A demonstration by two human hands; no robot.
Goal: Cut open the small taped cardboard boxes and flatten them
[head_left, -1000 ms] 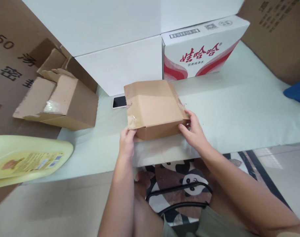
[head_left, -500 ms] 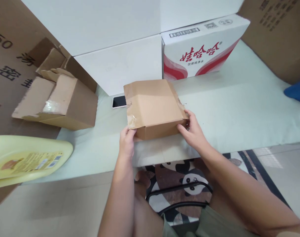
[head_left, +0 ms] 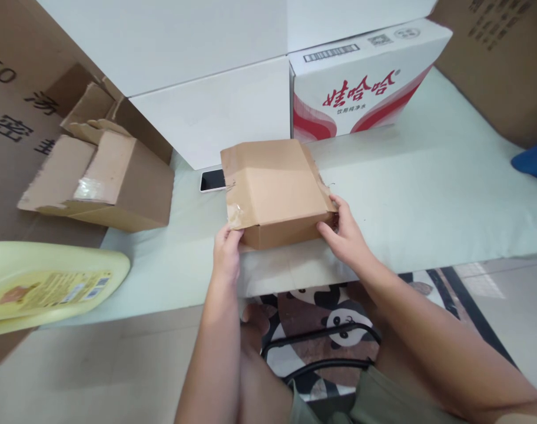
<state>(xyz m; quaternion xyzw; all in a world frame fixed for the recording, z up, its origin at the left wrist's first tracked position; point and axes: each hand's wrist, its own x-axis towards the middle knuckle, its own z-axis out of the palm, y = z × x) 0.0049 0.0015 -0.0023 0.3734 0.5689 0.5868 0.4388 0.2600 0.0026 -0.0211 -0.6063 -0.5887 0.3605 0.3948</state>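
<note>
A small brown cardboard box [head_left: 275, 188] with torn tape on its flaps lies on the pale green table [head_left: 427, 194] near the front edge. My left hand [head_left: 226, 254] grips its near left corner, fingers curled under the flap. The near right corner is held by my right hand [head_left: 345, 232], thumb along the front face. A phone [head_left: 212, 179] lies flat just behind the box's left side.
A torn-open cardboard box [head_left: 105, 176] lies at the left. Behind stand large white boxes [head_left: 215, 112] and a white carton with red print [head_left: 361, 82]. A yellow plastic object [head_left: 47, 285] is at the near left. A blue thing [head_left: 533, 162] shows at the right edge.
Almost nothing has moved; the view has shifted slightly and both hands keep their hold on the box.
</note>
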